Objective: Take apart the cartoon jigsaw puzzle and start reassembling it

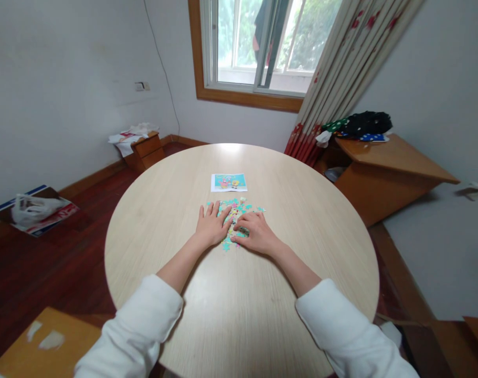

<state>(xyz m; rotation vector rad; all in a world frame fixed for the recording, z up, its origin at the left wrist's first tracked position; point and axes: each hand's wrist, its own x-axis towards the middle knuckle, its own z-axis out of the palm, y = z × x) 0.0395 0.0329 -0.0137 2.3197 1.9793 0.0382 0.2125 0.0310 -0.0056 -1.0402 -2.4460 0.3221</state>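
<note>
A loose heap of small jigsaw puzzle pieces (234, 202), mostly turquoise with some yellow and pink, lies at the middle of the round table. My left hand (213, 226) rests flat on the left side of the heap, its fingers spread. On the right side, my right hand (258, 232) is curved over the pieces. Its thumb and forefinger are apart, with pieces showing in the gap, and its other fingers are bent. Just beyond the heap lies a printed picture card (229, 182) with pink and yellow cartoon figures on turquoise.
The round wooden table (239, 320) fills the centre. A wooden desk (396, 163) with clothes stands at the right, near a curtain (341, 68). A small cabinet (149, 150) stands back left. A wooden seat (45, 346) is at the lower left.
</note>
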